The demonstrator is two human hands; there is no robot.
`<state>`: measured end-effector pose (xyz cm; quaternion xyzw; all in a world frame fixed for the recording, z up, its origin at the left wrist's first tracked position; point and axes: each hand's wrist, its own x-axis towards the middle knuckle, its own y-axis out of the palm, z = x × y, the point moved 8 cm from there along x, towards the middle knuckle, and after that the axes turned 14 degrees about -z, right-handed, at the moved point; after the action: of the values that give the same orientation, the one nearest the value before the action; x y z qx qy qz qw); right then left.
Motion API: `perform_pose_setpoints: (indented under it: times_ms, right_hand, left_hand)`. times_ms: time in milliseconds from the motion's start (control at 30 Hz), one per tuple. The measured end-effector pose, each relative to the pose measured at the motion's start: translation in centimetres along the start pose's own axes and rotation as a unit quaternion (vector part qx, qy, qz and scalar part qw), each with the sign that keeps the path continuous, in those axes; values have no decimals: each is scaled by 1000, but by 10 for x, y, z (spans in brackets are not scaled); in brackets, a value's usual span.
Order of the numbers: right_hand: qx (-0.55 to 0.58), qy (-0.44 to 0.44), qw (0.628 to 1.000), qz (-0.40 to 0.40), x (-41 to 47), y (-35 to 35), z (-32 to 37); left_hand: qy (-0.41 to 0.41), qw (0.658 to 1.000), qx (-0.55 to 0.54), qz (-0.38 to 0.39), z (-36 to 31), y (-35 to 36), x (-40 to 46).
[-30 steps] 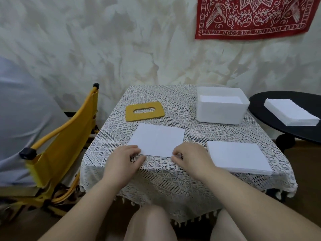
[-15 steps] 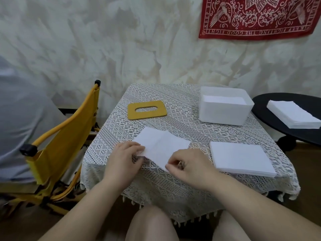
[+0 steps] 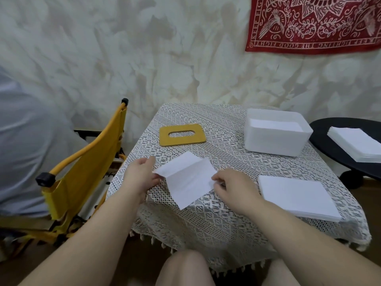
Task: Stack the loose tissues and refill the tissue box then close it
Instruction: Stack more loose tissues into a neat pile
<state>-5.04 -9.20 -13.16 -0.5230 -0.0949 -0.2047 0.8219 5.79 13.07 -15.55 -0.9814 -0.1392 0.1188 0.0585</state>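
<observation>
From the head view, a single white tissue [image 3: 188, 178] is sitting just above the lace-covered surface [image 3: 226, 213], turned at an angle with a crease running across it and its near corner pointing toward the person. The left hand [image 3: 142, 176] is pinching the tissue's left corner, with the thumb curled in against the paper and the other fingers lying loosely above it. The right hand [image 3: 233, 185] is pinching the tissue's right edge between curled fingertips.

Just to the right of that hand, a neat stack of tissues [image 3: 296, 197] is lying flat near the surface's front right corner, apart from the held sheet. Farther back on the right, the white tissue box [image 3: 276, 135] is standing open, with white tissues showing inside it below the rim. Its yellow lid [image 3: 182, 134], flat with an oval slot through the middle, is lying at the back left of the surface, well apart from the box.

A round black side table [image 3: 329, 139] is standing to the right, carrying another pile of tissues [image 3: 356, 144]. A yellow folding chair [image 3: 82, 174] is standing beside the surface on the left, and a red patterned cloth [image 3: 313, 23] is hanging on the wall above.
</observation>
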Motion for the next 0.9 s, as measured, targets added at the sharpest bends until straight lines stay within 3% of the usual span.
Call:
perform_pose_setpoints:
  times_ms: [167,233,400,467,567,667,800,900]
  right_hand:
    - [17,-6,1000,-8,-1,-3,-3]
    - [21,-14,999,-34,-1,-11,-3]
    - [38,-24,989,-140,6,-53,-1]
    - [50,-25,981,-187,5,-70,1]
    - [37,-19,976,-212,-6,-79,-2]
    - [-15,-42,986,-159,-24,-62,-7]
    - [-87,-84,991,-53,-48,-30,-17]
    - [-52,-137,988,-41,-56,-16,-16]
  left_hand:
    - [75,988,134,3,-12,11,1]
    - [133,984,117,-5,-33,15,-8]
    - [398,914,64,-44,-128,7,-57]
    - [446,892,72,-16,-135,8,-80]
    - [452,877,161,38,-100,17,-96]
    - [434,865,234,93,-44,19,-105]
    - [467,857,189,109,3,5,-114]
    - [493,845,169,123,19,-6,-117]
